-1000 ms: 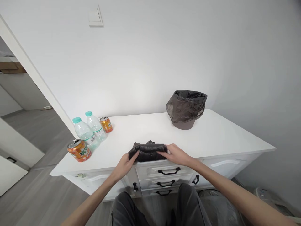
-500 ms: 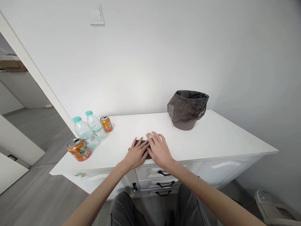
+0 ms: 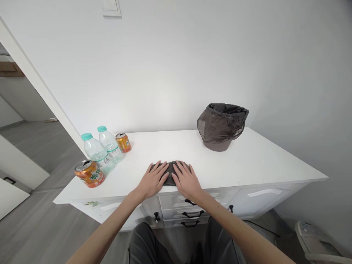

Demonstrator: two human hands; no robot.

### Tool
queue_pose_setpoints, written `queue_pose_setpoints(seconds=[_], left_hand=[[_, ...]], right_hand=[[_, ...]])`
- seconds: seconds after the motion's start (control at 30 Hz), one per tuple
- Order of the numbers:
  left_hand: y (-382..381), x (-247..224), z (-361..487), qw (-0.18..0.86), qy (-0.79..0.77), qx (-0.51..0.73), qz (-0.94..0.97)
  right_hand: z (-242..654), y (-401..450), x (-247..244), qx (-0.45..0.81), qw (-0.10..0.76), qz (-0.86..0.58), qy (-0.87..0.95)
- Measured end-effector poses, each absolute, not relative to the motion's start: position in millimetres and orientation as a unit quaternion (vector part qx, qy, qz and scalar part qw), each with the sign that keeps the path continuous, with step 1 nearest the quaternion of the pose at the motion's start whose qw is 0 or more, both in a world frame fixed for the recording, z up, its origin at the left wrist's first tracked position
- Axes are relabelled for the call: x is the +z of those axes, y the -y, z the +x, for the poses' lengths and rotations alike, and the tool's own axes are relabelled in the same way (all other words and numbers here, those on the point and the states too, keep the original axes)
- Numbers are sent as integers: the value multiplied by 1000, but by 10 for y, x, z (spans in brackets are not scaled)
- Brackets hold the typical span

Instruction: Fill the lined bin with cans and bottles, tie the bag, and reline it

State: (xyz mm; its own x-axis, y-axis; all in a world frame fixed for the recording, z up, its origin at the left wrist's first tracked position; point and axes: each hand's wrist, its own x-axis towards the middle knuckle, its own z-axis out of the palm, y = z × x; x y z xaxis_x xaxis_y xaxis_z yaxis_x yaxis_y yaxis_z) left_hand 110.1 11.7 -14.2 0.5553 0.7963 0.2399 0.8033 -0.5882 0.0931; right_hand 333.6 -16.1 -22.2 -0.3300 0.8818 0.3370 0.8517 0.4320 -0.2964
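My left hand (image 3: 153, 180) lies flat, fingers spread, on the left part of a dark, flat, folded piece (image 3: 170, 179) that looks like thin black plastic. Resting on its right part is my right hand (image 3: 187, 181), its fingers also stretched out and apart. The piece lies at the front edge of the white cabinet top (image 3: 154, 145); a strip of it shows between my hands, and much of the rest is hidden under them. Neither hand grips anything.
At the left stand two clear bottles with teal caps (image 3: 87, 136), and two orange cans (image 3: 90, 173), one near the front and one behind. A bin lined with a black bag (image 3: 224, 126) stands back right. Drawers with black handles (image 3: 193, 213) are below, and a pale appliance (image 3: 316, 238) is at lower right.
My right hand has come down and shifted right, flat onto the dark piece. My left hand has slid slightly left, and more of the piece shows between them. The view has tilted a little.
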Motion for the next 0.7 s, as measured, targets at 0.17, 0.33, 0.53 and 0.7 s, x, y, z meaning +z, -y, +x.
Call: queue_pose_setpoints(seconds=[0.17,0.33,0.53,0.7], left_hand=[[-200,-184,901,-20,510,-167,-844],[-244,-179,857,-69,610,-229,-755],[-244,-160,878,-81,619,-240,-743],[-236,-135,882,-87,631,-226,-737]], right_hand=[[3180,274,-197,6,250,-545,800],[2792,427,-145,12,277,-524,805],[2904,266,-128,50,282,-574,768],[3798,84,-164,74,233,-585,773]])
